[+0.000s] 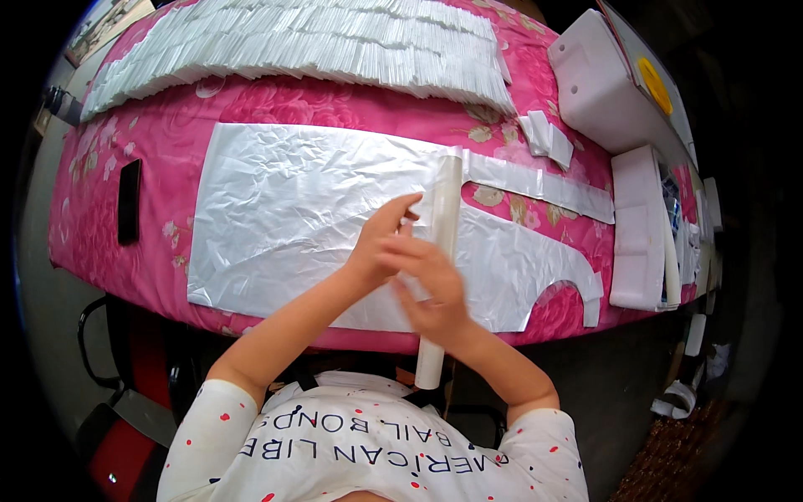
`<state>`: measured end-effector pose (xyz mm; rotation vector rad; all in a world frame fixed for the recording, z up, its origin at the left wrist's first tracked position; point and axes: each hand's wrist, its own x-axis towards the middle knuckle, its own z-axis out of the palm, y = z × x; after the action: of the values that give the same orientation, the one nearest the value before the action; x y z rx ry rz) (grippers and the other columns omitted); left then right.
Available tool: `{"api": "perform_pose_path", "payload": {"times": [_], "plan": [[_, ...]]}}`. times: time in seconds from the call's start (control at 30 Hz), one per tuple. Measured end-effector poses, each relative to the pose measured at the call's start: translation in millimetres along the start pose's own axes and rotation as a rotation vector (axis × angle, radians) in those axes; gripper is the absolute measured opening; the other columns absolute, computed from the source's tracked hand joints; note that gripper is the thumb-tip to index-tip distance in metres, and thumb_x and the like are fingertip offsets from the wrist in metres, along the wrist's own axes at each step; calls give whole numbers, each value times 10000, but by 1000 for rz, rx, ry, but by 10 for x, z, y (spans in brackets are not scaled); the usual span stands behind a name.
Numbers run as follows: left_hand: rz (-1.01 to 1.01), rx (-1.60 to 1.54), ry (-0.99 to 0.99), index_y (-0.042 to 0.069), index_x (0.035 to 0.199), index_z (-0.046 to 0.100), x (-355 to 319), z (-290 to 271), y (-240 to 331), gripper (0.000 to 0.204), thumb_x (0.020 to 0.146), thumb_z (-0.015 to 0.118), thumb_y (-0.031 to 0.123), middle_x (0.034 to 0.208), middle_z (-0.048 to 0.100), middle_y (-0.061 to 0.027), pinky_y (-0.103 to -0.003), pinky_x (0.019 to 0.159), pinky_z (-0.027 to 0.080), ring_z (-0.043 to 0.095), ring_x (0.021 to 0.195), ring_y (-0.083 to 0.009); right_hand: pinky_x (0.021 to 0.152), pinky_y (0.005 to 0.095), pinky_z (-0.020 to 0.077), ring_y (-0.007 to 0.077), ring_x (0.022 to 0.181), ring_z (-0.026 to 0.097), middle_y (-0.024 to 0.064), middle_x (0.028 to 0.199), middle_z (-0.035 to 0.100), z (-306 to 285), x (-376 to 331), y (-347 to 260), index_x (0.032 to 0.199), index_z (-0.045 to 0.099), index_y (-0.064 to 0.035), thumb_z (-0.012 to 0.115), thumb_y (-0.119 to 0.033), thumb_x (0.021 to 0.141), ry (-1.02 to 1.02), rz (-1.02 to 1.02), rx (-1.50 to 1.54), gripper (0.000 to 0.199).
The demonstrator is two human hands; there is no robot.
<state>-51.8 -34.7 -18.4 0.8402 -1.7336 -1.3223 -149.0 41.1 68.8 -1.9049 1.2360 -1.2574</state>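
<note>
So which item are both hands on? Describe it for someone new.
On the pink floral table lies a large clear plastic sheet. Across its right part runs a long white roll, under the left hand and right hand. It alone is tube-shaped.

Both bare forearms come up from below and meet in the middle. The left hand [381,243] is raised, its fingers bent, with thumb and forefinger pinched together at the tips. The right hand [431,284] lies just beside it, partly across it, fingers curled, palm turned down.
</note>
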Motion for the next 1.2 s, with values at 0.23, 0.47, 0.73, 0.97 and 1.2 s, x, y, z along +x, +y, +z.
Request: {"api": "perform_pose_path", "payload": {"times": [0.23, 0.47, 0.73, 0.97, 1.2], "plan": [[-678, -758, 36, -35, 1312, 296, 630, 205, 59, 518, 941, 345, 323, 1273, 440, -144, -283, 730, 457, 569, 904, -202, 942, 374, 392, 301, 1135, 486, 125, 1212, 532, -701, -663, 596, 1129, 569, -48, 583, -100, 796, -32, 174, -433, 338], [-652, -576, 61, -32, 1252, 380, 615, -4, 170, 466, 919, 431, 289, 1221, 507, -161, -283, 698, 486, 598, 863, -197, 1061, 439, 218, 316, 1315, 253, 123, 1405, 327, -730, -596, 727, 1305, 419, -77, 527, -404, 823, -472, 23, -655, 592], [-383, -325, 314, 7, 1210, 463, -173, -1147, 276, 346, 912, 464, 182, 1079, 595, -138, -208, 643, 479, 591, 761, -113, 1077, 457, 165, 349, 1295, 263, 194, 1323, 394, 556, 96, 405, 1336, 331, -26, 565, -477, 778, -602, -120, -215, 754], [-467, -189, 558, -4, 1193, 471, -1398, -1862, 390, 304, 934, 403, 141, 1061, 597, -126, -203, 655, 464, 576, 759, -99, 982, 415, 344, 310, 1179, 440, 152, 1170, 548, 795, 494, 208, 1154, 540, -24, 628, -344, 761, -425, -333, 6, 514], [-470, -146, 566, -11, 1207, 455, -2174, -1787, 413, 307, 921, 419, 94, 1089, 573, -109, -211, 698, 456, 546, 800, -89, 1065, 432, 214, 271, 1307, 273, 107, 1383, 354, 1232, 716, 591, 1270, 445, -61, 496, -419, 847, -641, -486, -431, 556]]}}
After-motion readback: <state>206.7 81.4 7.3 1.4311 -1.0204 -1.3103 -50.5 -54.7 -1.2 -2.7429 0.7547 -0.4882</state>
